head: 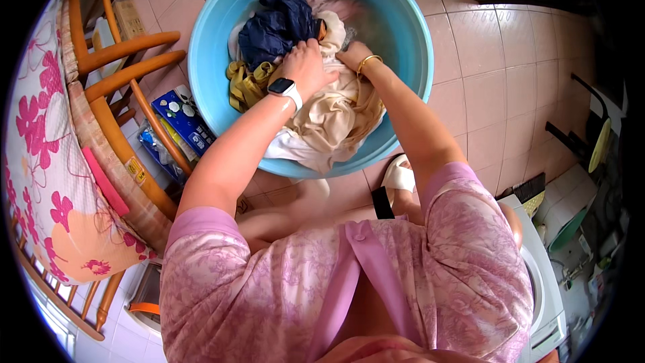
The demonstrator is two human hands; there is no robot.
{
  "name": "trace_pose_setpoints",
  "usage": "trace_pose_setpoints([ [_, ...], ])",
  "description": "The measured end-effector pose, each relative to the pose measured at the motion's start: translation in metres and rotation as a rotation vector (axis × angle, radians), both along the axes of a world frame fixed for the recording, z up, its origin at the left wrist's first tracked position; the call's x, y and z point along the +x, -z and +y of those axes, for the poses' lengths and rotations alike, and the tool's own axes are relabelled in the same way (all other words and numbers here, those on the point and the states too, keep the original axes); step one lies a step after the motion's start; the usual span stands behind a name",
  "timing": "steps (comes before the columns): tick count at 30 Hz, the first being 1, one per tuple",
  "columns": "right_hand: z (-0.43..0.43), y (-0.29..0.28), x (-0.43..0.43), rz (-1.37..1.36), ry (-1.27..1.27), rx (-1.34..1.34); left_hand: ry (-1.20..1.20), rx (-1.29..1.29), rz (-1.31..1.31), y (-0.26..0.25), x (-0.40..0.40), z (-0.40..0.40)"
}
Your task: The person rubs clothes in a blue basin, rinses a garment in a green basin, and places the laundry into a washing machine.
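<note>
A large light-blue plastic tub [209,45] stands before me with wet laundry and cloudy water in it. My left hand [305,68] lies on the pile, its fingertips hidden among the folds beside a navy garment [267,33]. Curled fingers of my right hand [354,54] grip a cream garment [332,116], which spreads down to the tub's near side. Between the hands and the far wall bunches a paler cloth [332,33]. Mustard-yellow cloth [247,83] is left of my left wrist. Something pink [337,2] shows blurred at the back.
Wooden chairs [136,50] and a table with a floral cover [45,111] flank the left side. A blue printed package [184,118] sits close to the tub. At lower right is a white appliance, apparently a washing machine [546,282]. Pink tiles [484,91] cover the floor.
</note>
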State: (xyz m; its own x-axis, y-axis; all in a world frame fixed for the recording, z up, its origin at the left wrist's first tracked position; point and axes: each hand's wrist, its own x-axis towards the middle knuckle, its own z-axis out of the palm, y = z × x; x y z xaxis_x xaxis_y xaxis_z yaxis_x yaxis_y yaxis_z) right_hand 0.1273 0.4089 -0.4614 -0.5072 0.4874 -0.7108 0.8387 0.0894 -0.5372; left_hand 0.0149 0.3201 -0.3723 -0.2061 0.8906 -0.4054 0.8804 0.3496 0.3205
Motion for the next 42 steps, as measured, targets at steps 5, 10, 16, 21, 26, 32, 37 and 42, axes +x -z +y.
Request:
trace_pose_setpoints([
  [5,-0.020,0.055,0.009,0.201,-0.172,-0.007,-0.017,0.040,-0.077,0.008,-0.006,0.004],
  [10,-0.040,-0.038,0.006,0.344,0.247,-0.028,-0.112,0.162,-0.349,-0.016,-0.032,-0.020],
  [16,-0.027,-0.155,0.025,0.477,0.008,0.124,-0.081,0.192,-0.661,-0.061,-0.057,-0.026],
  [21,-0.007,-0.215,0.032,0.578,-0.152,0.164,-0.019,0.088,-0.753,-0.062,-0.091,-0.014],
  [26,0.017,-0.205,0.053,0.333,-0.333,0.364,-0.101,-0.417,-0.122,-0.071,-0.121,0.000],
  [32,0.031,-0.141,0.040,0.345,-0.322,0.693,0.165,0.401,0.026,-0.072,-0.057,0.007],
  [37,0.008,-0.094,0.029,0.304,-0.393,0.721,0.119,0.267,-0.006,0.003,-0.019,-0.008],
  [42,-0.020,-0.074,0.038,0.197,-0.291,0.629,0.213,0.163,0.048,0.014,-0.011,-0.013],
])
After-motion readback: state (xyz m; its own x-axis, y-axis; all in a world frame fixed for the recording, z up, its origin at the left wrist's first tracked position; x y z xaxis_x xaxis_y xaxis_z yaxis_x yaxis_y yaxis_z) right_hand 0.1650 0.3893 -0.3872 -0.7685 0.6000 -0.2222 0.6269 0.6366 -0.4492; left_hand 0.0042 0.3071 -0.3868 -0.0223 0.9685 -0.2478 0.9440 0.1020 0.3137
